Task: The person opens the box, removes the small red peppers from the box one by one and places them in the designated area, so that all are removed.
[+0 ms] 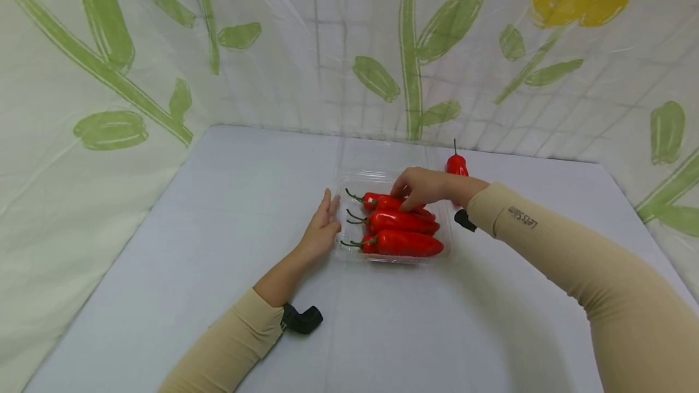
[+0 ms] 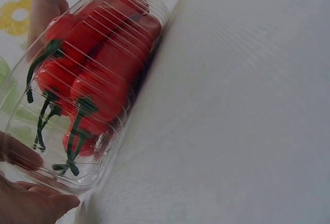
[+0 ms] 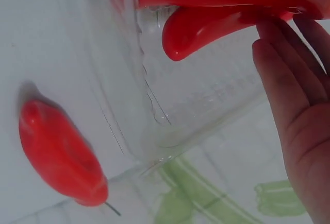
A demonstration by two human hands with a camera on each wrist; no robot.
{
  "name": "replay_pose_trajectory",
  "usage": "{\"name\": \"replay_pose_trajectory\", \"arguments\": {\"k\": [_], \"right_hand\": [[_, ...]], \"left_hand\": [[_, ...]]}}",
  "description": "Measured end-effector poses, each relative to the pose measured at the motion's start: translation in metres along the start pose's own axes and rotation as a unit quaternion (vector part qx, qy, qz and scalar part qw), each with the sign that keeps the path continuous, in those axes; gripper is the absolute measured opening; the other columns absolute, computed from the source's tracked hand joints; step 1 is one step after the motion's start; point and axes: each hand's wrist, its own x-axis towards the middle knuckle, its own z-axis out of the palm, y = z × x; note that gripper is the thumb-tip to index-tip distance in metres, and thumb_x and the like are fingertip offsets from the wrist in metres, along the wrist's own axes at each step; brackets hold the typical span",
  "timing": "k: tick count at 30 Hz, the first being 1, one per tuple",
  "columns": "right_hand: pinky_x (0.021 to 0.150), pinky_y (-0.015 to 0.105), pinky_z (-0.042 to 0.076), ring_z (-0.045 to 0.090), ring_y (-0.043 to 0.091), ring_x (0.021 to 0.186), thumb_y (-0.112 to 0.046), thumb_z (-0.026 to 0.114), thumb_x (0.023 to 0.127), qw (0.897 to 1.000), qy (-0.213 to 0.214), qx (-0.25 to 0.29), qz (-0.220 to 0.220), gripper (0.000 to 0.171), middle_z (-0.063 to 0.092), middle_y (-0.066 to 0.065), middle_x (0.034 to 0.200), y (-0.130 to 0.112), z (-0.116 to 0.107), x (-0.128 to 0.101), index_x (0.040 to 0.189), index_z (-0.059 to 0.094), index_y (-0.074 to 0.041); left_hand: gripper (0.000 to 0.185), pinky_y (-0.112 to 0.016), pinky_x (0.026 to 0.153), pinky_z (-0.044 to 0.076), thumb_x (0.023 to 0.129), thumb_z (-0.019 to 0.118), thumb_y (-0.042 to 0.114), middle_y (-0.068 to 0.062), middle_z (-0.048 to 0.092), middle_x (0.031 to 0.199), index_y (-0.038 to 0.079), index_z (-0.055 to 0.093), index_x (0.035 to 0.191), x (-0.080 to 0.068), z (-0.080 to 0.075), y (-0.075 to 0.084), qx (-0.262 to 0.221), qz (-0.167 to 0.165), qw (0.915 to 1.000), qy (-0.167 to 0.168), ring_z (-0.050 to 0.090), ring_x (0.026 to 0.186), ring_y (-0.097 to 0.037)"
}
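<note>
Several glossy red peppers (image 1: 406,242) with green stems lie side by side in a clear plastic container (image 1: 394,258), stems to the left. My right hand (image 1: 423,185) reaches in from the right and pinches a red pepper (image 1: 386,202) at the back of the row. In the right wrist view its fingers (image 3: 281,74) lie against that pepper's far side; the thumb is hidden there. My left hand (image 1: 321,223) rests at the container's left end, fingers fairly straight against the wall. The left wrist view shows its thumb (image 2: 63,203) low by the container's corner.
Another red pepper (image 1: 456,165) lies on the white table (image 1: 262,199) right of the container, partly behind the right forearm. The container's clear lid (image 1: 382,153) is folded back toward a flower-patterned curtain (image 1: 306,65) along the table's rear edge.
</note>
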Motion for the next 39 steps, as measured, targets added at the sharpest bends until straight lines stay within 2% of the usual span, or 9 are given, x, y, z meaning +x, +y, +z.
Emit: {"name": "replay_pose_trajectory", "arguments": {"k": [7, 12, 18, 27, 33, 39], "right_hand": [[0.08, 0.032, 0.056, 0.063, 0.02, 0.089, -0.006, 0.064, 0.082, 0.999, -0.01, -0.028, -0.01, 0.036, 0.068, 0.011, 0.102, -0.002, 0.001, 0.001, 0.117, 0.063, -0.001], [0.085, 0.035, 0.054, 0.062, 0.021, 0.093, -0.003, 0.063, 0.082, 0.999, -0.032, -0.035, 0.003, 0.04, 0.067, 0.01, 0.106, 0.002, 0.001, 0.003, 0.122, 0.06, -0.003], [0.085, 0.034, 0.054, 0.06, 0.02, 0.096, -0.005, 0.062, 0.083, 0.999, -0.037, -0.036, -0.011, 0.041, 0.066, 0.008, 0.108, 0.006, 0.001, 0.003, 0.124, 0.057, -0.005], [0.076, 0.03, 0.055, 0.058, 0.019, 0.089, -0.013, 0.062, 0.086, 0.998, -0.032, 0.019, -0.048, 0.044, 0.063, 0.006, 0.105, 0.018, 0.004, 0.001, 0.127, 0.05, -0.006], [0.084, 0.031, 0.053, 0.056, 0.021, 0.104, -0.018, 0.059, 0.089, 0.998, -0.022, 0.056, -0.029, 0.048, 0.06, 0.006, 0.117, 0.02, 0.008, -0.003, 0.135, 0.046, -0.012], [0.085, 0.032, 0.052, 0.054, 0.023, 0.106, -0.027, 0.058, 0.09, 0.997, -0.015, 0.07, -0.03, 0.051, 0.059, 0.005, 0.118, 0.022, 0.008, -0.005, 0.138, 0.045, -0.016]], "left_hand": [[0.076, -0.044, 0.116, 0.008, 0.081, 0.03, -0.009, -0.021, 0.013, 0.154, -0.003, -0.007, 0.147, -0.001, 0.0, 0.001, 0.003, 0.002, 1.0, 0.0, 0.008, 0.144, -0.028], [0.075, -0.044, 0.116, 0.009, 0.082, 0.031, -0.009, -0.021, 0.013, 0.154, -0.003, -0.007, 0.147, -0.001, 0.0, 0.001, 0.008, 0.002, 1.0, 0.0, 0.009, 0.144, -0.028], [0.075, -0.044, 0.116, 0.009, 0.082, 0.03, -0.009, -0.021, 0.013, 0.155, -0.002, -0.007, 0.147, -0.001, 0.0, 0.002, 0.004, 0.003, 1.0, -0.002, 0.009, 0.145, -0.027], [0.075, -0.045, 0.116, 0.009, 0.082, 0.03, -0.009, -0.021, 0.013, 0.155, -0.003, -0.007, 0.147, -0.002, 0.0, 0.003, 0.01, -0.006, 0.9999, 0.0, 0.009, 0.144, -0.028], [0.077, -0.043, 0.117, 0.008, 0.081, 0.031, -0.009, -0.02, 0.012, 0.155, -0.002, -0.008, 0.147, -0.001, 0.0, 0.002, 0.001, -0.005, 1.0, 0.0, 0.008, 0.145, -0.026], [0.076, -0.043, 0.117, 0.009, 0.082, 0.03, -0.009, -0.02, 0.012, 0.155, -0.002, -0.008, 0.147, -0.001, 0.0, 0.002, 0.0, -0.004, 1.0, -0.001, 0.008, 0.145, -0.027]]}}
